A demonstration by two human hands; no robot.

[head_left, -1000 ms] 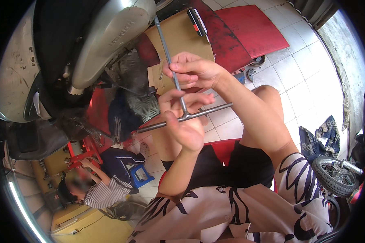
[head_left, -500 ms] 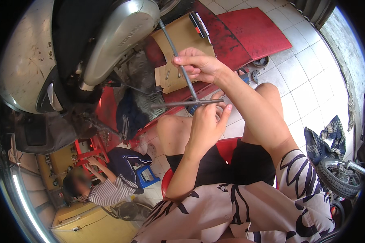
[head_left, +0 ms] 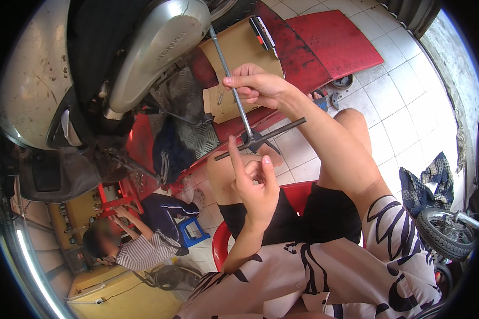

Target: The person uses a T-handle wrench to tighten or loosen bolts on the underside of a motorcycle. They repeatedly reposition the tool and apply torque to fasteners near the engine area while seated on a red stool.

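Observation:
A long metal T-handle wrench (head_left: 231, 82) slants from the lower edge of the motorbike's silver side cover (head_left: 162, 50) toward my lap. Its far tip meets the bike beside the cover's edge; what it sits on cannot be made out. My right hand (head_left: 256, 85) is closed round the middle of the shaft, thumb and fingers pinching it. Below the crossbar, my left hand (head_left: 254, 186) has its index finger stretched up against or just in front of the bar, thumb raised and the other fingers curled. Nothing is held in it.
Tan cardboard (head_left: 239, 48) with a few bolts and a black-and-white box (head_left: 263, 33) lies on the red lift platform (head_left: 330, 42). At left, a person in a striped shirt (head_left: 149, 250) works near a red frame and blue stool (head_left: 193, 232). A small wheel (head_left: 446, 233) stands at right.
The wrench's crossbar has turned to a new angle. My left hand has come off the bar and dropped slightly toward me, its index finger extended. The right hand stays on the shaft.

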